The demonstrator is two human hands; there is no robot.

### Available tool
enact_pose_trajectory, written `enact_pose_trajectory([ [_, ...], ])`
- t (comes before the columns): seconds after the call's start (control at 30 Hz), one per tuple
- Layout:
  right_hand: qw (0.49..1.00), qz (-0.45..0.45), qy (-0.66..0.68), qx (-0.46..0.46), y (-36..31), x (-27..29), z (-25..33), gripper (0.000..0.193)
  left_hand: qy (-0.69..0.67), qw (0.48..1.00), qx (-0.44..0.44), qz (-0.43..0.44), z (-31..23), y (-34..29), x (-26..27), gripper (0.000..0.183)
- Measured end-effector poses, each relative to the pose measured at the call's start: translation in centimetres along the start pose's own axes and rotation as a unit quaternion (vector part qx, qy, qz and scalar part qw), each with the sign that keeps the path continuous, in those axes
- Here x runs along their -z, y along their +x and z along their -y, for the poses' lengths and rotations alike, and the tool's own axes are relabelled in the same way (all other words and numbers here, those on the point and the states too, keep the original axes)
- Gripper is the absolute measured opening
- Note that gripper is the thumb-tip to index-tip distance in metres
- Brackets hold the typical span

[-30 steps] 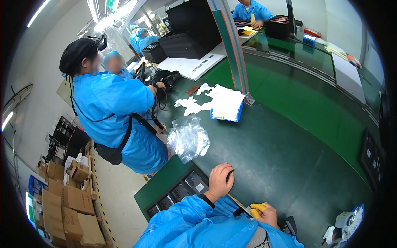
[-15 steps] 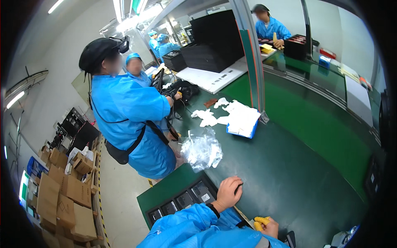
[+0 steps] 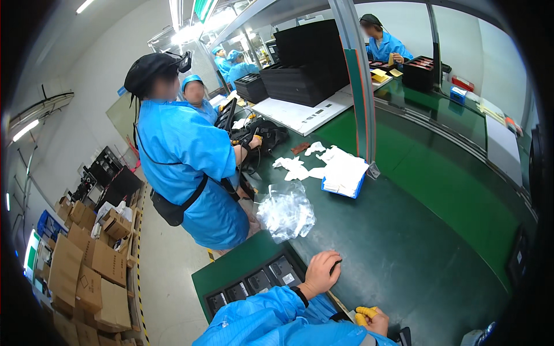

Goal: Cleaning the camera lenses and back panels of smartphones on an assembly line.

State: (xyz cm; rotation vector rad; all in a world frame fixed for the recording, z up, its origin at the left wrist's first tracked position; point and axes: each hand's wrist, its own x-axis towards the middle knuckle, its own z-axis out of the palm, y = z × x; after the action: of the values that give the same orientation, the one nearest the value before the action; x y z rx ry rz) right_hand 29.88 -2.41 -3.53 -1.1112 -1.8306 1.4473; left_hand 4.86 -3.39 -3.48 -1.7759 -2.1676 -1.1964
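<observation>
My left hand (image 3: 322, 273), with a black band at the wrist, rests at the near edge of the dark green table. Its fingers are bent together, and a small dark spot shows at the fingertips, too small to name. Lower and to the right, my right hand (image 3: 376, 322) is curled closed, with yellow finger cots on some fingers; anything inside it is hidden. Left of my left hand, a black tray (image 3: 235, 281) holds several flat dark devices (image 3: 283, 269) in compartments. A heap of clear plastic bags (image 3: 285, 212) lies beyond my left hand.
A blue box topped with white cloths (image 3: 345, 173) stands by a metal post (image 3: 359, 86). At the left, a person in a blue gown (image 3: 184, 150) handles a black bag (image 3: 271, 134). Black trays (image 3: 306, 81) are stacked behind. Cardboard boxes (image 3: 86, 277) line the floor. Other people work farther off.
The view has shifted slightly, so the surroundings sit a little farther right and lower. My hands keep nearly the same place and pose. The person across the table at far right has lowered an arm.
</observation>
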Motion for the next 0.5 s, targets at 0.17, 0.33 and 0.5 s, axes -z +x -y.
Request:
enact_pose_trajectory([
  [0.17, 1.000, -0.005, 0.027, -0.004, -0.1, -0.2, -0.5, 0.023, 0.002, 1.000, -0.010, -0.011, -0.2, 0.2, 0.1, 0.018],
  [0.33, 1.000, -0.007, 0.023, 0.001, -0.2, -0.2, -1.0, 0.023, 0.000, 1.000, -0.005, -0.002, -0.1, 0.3, -0.1, 0.018],
  [0.5, 1.000, 0.008, -0.001, -0.004, -0.2, 0.1, 0.6, 0.023, 0.004, 1.000, 0.002, 0.000, -0.2, 0.1, 0.1, 0.018],
])
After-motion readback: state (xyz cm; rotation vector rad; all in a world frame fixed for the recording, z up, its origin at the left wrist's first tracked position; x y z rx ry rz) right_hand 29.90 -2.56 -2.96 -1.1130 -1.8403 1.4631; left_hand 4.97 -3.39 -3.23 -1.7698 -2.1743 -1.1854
